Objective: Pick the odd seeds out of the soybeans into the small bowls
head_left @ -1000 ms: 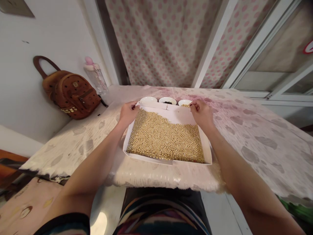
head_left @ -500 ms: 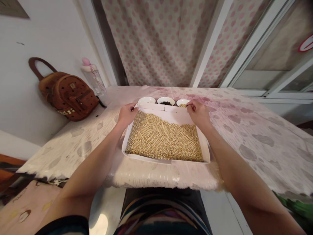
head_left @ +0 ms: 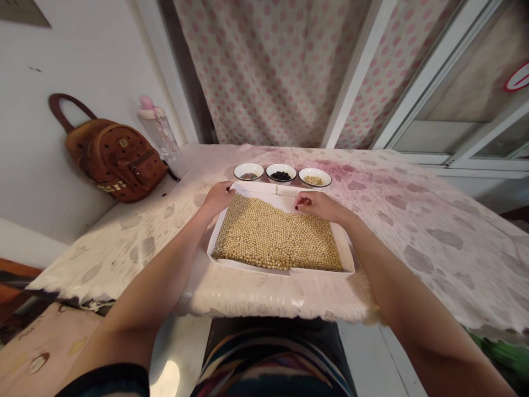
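A shallow white cardboard tray (head_left: 350, 259) full of yellow soybeans (head_left: 273, 237) lies near the table's front edge. My left hand (head_left: 217, 197) grips the tray's far left corner, fingers curled over the rim. Over the beans near the far rim, my right hand (head_left: 316, 203) has its fingers bent and pinched together; what they hold, if anything, is too small to see. Beyond the tray stand three small white bowls: the left bowl (head_left: 248, 171) with mixed bits, the middle bowl (head_left: 281, 172) with black beans, the right bowl (head_left: 314, 177) with yellow beans.
The table (head_left: 433, 231) has a pale cloth with leaf prints. A brown backpack (head_left: 113, 160) and a clear water bottle (head_left: 159, 129) with a pink cap stand at the far left by the wall. A dotted curtain hangs behind.
The tray's raised far edge has come down flat, so the three bowls now show fully. My right hand has left the far right corner and moved inward over the beans.
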Available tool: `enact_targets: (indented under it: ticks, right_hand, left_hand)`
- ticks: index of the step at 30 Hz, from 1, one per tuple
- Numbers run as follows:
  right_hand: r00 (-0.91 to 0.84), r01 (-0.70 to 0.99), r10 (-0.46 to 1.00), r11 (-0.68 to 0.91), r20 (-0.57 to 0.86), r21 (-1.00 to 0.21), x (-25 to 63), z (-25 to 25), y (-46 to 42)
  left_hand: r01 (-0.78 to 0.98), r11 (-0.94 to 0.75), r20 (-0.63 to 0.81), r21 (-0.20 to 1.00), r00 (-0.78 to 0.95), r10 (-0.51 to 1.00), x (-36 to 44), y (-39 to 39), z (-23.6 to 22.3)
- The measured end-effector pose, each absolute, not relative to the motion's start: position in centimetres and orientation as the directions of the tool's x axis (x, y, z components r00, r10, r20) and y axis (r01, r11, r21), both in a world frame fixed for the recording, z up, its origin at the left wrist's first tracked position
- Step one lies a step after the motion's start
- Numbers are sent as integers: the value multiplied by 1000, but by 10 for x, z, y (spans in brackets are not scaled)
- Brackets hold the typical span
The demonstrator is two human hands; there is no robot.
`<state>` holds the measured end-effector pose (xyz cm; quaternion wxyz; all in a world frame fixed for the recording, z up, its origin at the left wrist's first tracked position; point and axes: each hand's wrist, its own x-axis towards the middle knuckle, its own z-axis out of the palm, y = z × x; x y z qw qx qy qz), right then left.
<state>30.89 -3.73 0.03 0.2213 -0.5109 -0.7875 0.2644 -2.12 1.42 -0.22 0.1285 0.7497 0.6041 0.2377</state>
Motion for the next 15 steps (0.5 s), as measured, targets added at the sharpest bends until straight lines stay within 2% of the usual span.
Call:
enact_targets:
  ticks: [5, 10, 12, 15]
  right_hand:
    - [-444, 684, 896, 355, 23, -637, 307, 5, -40]
    - [-451, 710, 892, 367, 12, -601, 306, 0, -38]
    - [-430, 717, 902, 363, 33, -595, 305, -2, -37]
    - [-377, 718, 923, 340, 70, -607, 305, -5, -36]
  left_hand:
    - [883, -207, 181, 420, 142, 973, -22, 15, -5]
    - [864, -197, 192, 463, 119, 974, -22, 16, -8]
    - [850, -189, 228, 492, 83, 970, -20, 15, -7]
    - [810, -241, 353, 535, 45, 935, -16, 10, -2]
